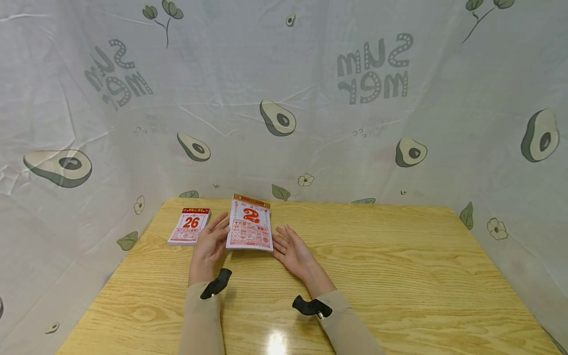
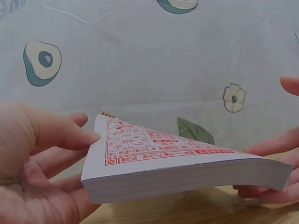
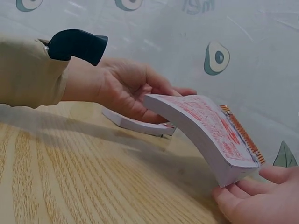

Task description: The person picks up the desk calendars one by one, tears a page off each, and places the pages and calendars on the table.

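A thick tear-off calendar with a large red 2 and a striped top band is lifted and tilted over the table. My left hand pinches its left edge, thumb on the printed face and fingers beneath. At the opposite edge, my right hand lies palm up with its fingers extended, touching the lower right corner from the side and below. Its thumb is raised off the paper. The page block sags into a curve between both hands.
A second tear-off calendar, showing 26 under a red header, lies flat just left of my left hand. Behind the wooden table hangs a pale cloth printed with avocados and leaves. Black curved pieces sit on both sleeves.
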A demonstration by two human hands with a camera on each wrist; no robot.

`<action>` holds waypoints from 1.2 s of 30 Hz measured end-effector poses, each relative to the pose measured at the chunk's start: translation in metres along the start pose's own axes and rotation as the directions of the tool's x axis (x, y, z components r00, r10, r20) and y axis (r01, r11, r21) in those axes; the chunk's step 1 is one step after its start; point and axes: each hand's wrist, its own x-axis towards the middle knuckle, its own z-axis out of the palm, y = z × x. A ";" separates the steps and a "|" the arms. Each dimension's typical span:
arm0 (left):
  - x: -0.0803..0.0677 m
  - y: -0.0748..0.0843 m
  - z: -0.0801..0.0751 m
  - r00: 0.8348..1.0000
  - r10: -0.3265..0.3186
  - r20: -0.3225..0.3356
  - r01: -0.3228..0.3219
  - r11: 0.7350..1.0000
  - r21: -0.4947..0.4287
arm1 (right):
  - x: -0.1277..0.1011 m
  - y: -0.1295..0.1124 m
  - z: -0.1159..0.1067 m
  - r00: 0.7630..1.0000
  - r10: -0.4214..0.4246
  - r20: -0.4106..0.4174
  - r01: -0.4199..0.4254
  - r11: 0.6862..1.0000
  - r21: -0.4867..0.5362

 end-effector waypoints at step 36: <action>0.005 -0.015 0.033 0.971 0.057 0.231 -0.039 0.996 -0.085 | -0.001 -0.023 -0.009 0.921 -0.165 -0.352 0.178 0.984 0.005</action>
